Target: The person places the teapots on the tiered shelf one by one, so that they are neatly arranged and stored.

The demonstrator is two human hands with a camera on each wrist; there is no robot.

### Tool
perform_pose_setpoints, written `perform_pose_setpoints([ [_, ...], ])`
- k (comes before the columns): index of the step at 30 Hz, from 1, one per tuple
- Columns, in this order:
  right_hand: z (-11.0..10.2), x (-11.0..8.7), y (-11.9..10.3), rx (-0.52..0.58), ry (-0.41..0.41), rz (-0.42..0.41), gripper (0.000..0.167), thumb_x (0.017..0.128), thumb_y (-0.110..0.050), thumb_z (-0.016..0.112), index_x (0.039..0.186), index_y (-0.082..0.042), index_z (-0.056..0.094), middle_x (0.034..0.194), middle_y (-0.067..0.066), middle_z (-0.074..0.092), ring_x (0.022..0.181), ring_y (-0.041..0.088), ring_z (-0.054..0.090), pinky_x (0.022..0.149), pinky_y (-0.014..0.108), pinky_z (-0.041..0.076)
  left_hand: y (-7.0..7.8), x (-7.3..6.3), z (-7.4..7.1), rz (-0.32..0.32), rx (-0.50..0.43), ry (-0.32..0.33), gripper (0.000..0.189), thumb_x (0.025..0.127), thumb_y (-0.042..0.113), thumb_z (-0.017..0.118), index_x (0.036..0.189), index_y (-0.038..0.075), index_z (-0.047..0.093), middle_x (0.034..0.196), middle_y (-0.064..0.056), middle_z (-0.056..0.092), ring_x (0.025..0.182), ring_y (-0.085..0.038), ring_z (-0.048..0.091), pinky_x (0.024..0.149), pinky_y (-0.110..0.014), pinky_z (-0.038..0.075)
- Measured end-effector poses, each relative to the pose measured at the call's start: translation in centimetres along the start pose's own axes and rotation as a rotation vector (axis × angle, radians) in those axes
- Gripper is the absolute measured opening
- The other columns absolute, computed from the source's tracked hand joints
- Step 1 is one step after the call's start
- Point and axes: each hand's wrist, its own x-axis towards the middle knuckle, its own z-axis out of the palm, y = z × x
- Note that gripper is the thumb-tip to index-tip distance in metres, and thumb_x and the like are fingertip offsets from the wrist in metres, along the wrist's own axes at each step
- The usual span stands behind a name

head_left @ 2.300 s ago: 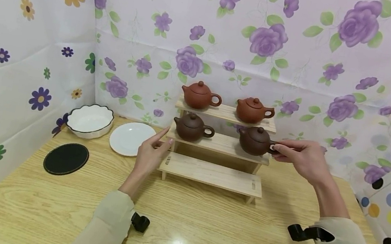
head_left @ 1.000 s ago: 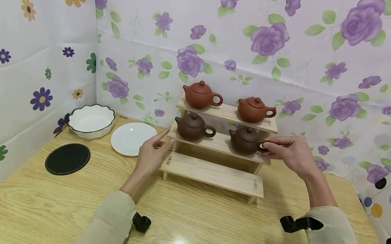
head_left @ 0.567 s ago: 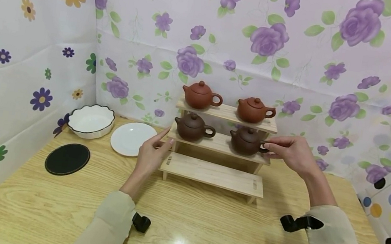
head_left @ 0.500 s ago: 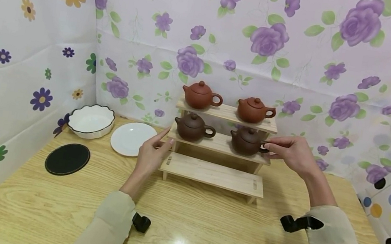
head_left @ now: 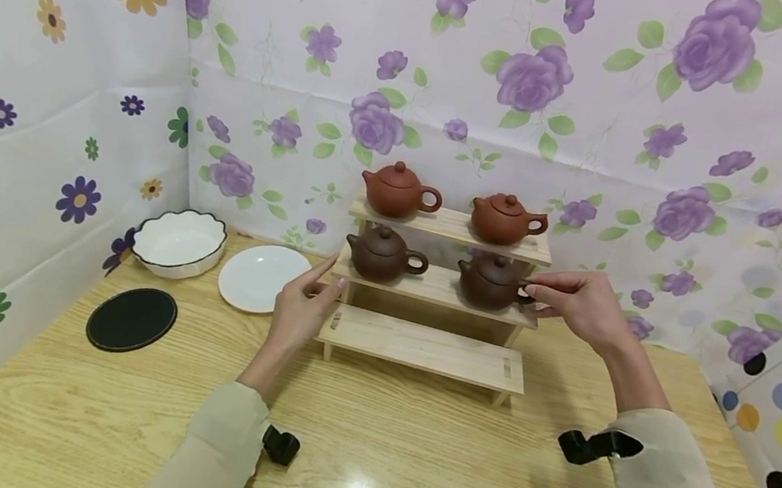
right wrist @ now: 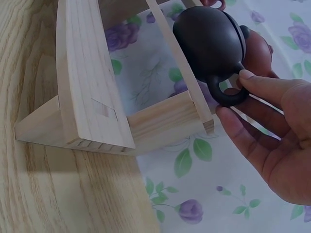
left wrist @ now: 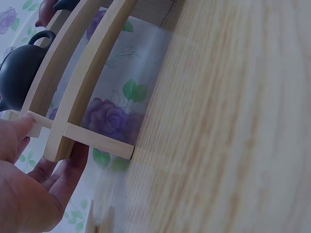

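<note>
My right hand (head_left: 582, 306) pinches the handle of a dark brown teapot (head_left: 491, 283) at the right end of the middle tier of a wooden display rack (head_left: 421, 346). In the right wrist view, thumb and fingertips close on that teapot's ring handle (right wrist: 227, 97). My left hand (head_left: 300, 308) holds the rack's left side, with thumb and fingers at its edges in the left wrist view. A second dark brown teapot (head_left: 382, 254) sits at the left of the middle tier. Two reddish-brown teapots, one left (head_left: 397, 192) and one right (head_left: 507, 220), stand on the top tier.
To the left of the rack are a white plate (head_left: 263, 279), a white scalloped bowl (head_left: 179, 242) with a dark rim and a black round mat (head_left: 132, 319). Flowered cloth (head_left: 272, 74) hangs close behind the rack. The rack's bottom tier (head_left: 422, 343) is bare wood.
My right hand has moved left with the dark brown teapot, bringing it further in along the middle tier; over the last second it has barely shifted. The left hand stays put on the rack.
</note>
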Motion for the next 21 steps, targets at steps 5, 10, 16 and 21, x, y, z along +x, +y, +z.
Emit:
perform_pose_setpoints([
  [5,0.09,0.22,0.17,0.013,0.007,-0.009,0.032,0.103,-0.015,0.071,0.125,0.008,0.074,0.113,0.004,0.074,0.091,0.011,0.077,0.082,0.038,0.065,0.02,0.05,-0.08,-0.001,0.001,-0.002,0.047,0.104,0.041,0.069,0.149,0.039,0.060,0.106,-0.015,0.073,0.062,-0.011,0.052,0.054,-0.023,0.041],
  [10,0.28,0.47,0.35,0.007,0.014,-0.015,0.031,0.104,-0.014,0.070,0.125,0.008,0.074,0.118,0.012,0.074,0.091,0.010,0.076,0.083,0.040,0.065,-0.13,0.18,-0.11,-0.003,0.002,0.000,0.047,0.104,0.041,0.069,0.150,0.039,0.060,0.105,-0.014,0.073,0.062,-0.011,0.052,0.054,-0.023,0.041],
  [16,0.63,0.42,0.44,0.002,0.013,-0.017,0.032,0.104,-0.015,0.069,0.126,0.007,0.073,0.128,0.028,0.070,0.091,0.009,0.077,0.081,0.038,0.065,-0.29,0.10,-0.15,-0.010,0.010,-0.003,0.047,0.104,0.042,0.068,0.150,0.040,0.059,0.105,-0.013,0.073,0.064,-0.011,0.053,0.054,-0.023,0.042],
  [21,0.83,0.40,0.32,0.006,0.007,-0.022,0.031,0.104,-0.015,0.069,0.127,0.006,0.074,0.130,0.030,0.068,0.091,0.011,0.077,0.079,0.035,0.065,-0.44,0.05,-0.22,-0.003,0.020,0.010,0.047,0.104,0.041,0.068,0.150,0.038,0.060,0.105,-0.014,0.073,0.067,-0.011,0.056,0.056,-0.023,0.043],
])
